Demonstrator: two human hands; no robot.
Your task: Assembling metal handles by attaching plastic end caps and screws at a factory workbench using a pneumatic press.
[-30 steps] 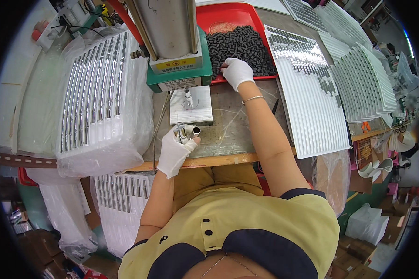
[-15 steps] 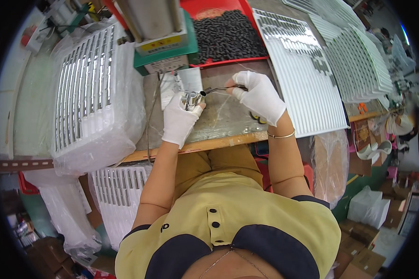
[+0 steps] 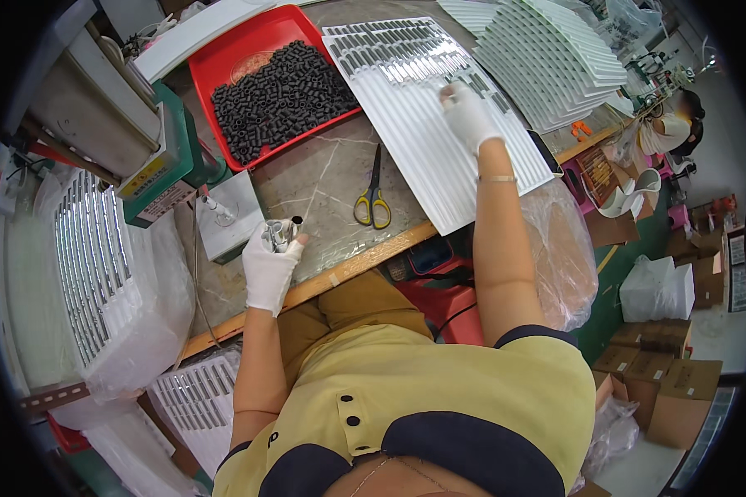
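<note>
Lying between left hand (image 3: 270,272) and white tray (image 3: 427,166) are yellow-handled scissors (image 3: 375,193).

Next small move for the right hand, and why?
Perhaps steady the white-gloved right hand beside the shiny silver cylinders in the white ridged tray: it's blurred near them, its grip unclear, while the white-gloved left hand holds silver metal tubes.
</note>
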